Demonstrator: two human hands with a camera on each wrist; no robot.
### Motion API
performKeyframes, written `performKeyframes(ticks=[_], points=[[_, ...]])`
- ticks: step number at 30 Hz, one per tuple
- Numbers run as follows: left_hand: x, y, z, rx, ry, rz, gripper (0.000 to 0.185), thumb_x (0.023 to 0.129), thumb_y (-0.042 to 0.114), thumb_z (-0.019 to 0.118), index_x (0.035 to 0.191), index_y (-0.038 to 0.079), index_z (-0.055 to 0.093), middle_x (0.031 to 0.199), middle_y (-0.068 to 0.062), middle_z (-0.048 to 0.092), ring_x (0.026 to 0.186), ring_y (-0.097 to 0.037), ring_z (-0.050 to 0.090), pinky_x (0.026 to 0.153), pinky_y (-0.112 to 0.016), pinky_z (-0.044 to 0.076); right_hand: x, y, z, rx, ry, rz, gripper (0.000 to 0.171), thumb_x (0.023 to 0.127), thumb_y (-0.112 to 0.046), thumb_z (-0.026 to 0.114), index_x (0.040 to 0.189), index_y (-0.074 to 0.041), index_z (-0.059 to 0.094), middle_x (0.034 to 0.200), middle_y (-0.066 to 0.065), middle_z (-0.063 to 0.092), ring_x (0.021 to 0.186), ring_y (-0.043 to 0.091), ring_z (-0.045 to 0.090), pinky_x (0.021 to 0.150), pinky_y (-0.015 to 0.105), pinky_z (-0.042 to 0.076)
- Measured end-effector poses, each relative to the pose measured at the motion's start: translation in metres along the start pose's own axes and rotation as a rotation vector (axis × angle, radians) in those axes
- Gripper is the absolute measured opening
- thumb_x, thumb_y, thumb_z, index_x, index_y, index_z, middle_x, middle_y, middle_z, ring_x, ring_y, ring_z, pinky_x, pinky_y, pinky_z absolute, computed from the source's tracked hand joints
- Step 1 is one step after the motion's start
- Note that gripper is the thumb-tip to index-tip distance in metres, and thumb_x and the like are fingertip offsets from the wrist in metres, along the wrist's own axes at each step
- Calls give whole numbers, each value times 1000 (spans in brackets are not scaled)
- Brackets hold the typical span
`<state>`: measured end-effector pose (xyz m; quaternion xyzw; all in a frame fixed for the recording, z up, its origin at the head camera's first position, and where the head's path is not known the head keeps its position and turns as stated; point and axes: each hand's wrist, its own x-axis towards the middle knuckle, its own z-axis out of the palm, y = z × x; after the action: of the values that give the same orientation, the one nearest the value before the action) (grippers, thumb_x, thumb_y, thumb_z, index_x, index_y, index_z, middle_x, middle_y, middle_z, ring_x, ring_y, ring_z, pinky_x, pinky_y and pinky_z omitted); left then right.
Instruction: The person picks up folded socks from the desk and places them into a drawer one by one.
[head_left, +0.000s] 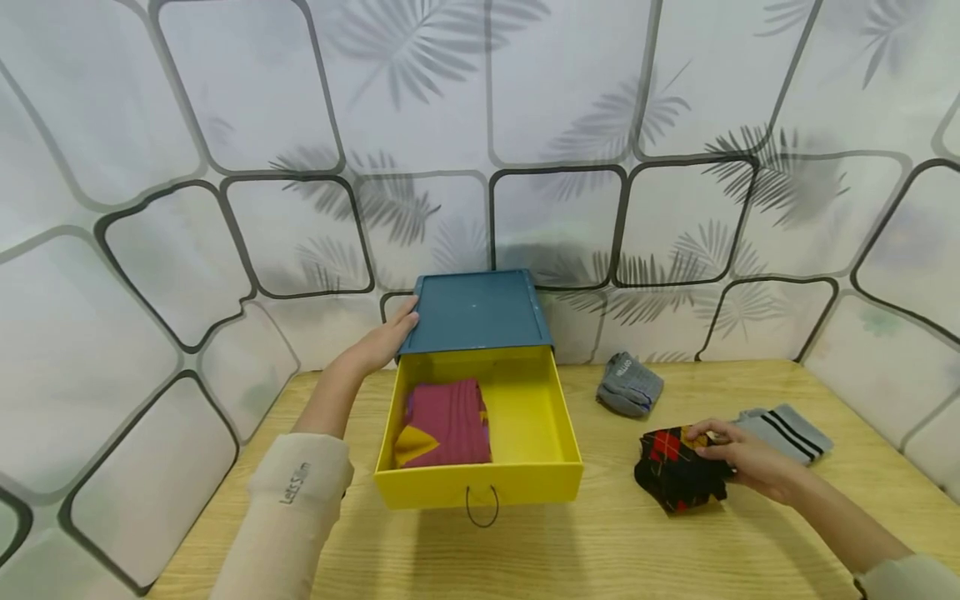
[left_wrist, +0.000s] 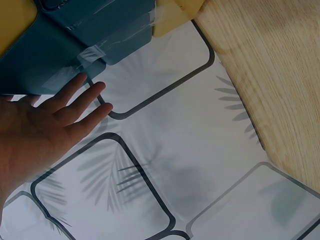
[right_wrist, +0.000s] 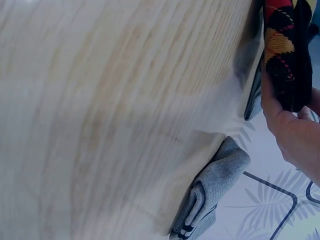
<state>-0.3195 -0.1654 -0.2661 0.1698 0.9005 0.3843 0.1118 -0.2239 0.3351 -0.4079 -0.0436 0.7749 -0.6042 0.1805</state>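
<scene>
A yellow drawer (head_left: 480,487) stands pulled out of a blue box (head_left: 480,312). Inside it, on the left, lies a folded maroon sock pair (head_left: 450,421) with mustard patches. My left hand (head_left: 386,337) rests against the left side of the blue box; its fingers look straight in the left wrist view. Right of the drawer, my right hand (head_left: 750,458) pinches a folded pair of black argyle socks (head_left: 678,471) with red and yellow diamonds. In the right wrist view the argyle socks (right_wrist: 282,55) are between thumb and fingers, apart from the table.
Folded dark grey socks (head_left: 630,385) lie on the wooden table (head_left: 345,517) right of the box. Light grey socks with black stripes (head_left: 787,432) lie behind my right hand. A black cord loop (head_left: 482,508) hangs from the drawer front. Patterned wall covering (head_left: 427,217) rises behind.
</scene>
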Motion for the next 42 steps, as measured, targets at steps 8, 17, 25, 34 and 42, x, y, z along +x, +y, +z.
performKeyframes(ticks=[8,17,25,34,42], points=[[-1,0,0,2,3,-2,55,102,39,16,149,22,-7,152,-7,-9,136,-35,0,104,-57,8,-1,-3,0,-44,1,63,51,90,-15,60,132,3,39,141,36,8,122,50,27,87,52,42],[0,-2,0,-7,7,-12,55,101,40,15,149,23,-7,152,-8,-9,135,-37,1,104,-58,9,-7,-21,4,-92,-9,66,57,88,-14,62,136,3,35,143,34,4,124,53,20,85,57,40],[0,-1,0,-10,-5,-4,55,101,40,15,148,23,-8,152,-8,-10,136,-36,-1,104,-58,8,-14,-44,2,-86,21,8,55,88,-11,61,136,1,36,144,34,0,127,53,8,90,59,36],[1,-1,-2,-5,3,9,55,102,40,15,149,22,-7,152,-8,-10,136,-35,-1,104,-57,8,-19,-92,1,-172,23,-86,55,89,-16,62,136,-3,37,146,29,3,127,51,13,89,62,34],[1,-2,-1,-10,-5,9,55,101,40,15,149,22,-7,152,-8,-10,136,-35,-1,104,-57,8,-25,-130,13,-186,40,-165,51,90,-17,60,135,-9,39,149,24,1,130,49,9,90,69,23]])
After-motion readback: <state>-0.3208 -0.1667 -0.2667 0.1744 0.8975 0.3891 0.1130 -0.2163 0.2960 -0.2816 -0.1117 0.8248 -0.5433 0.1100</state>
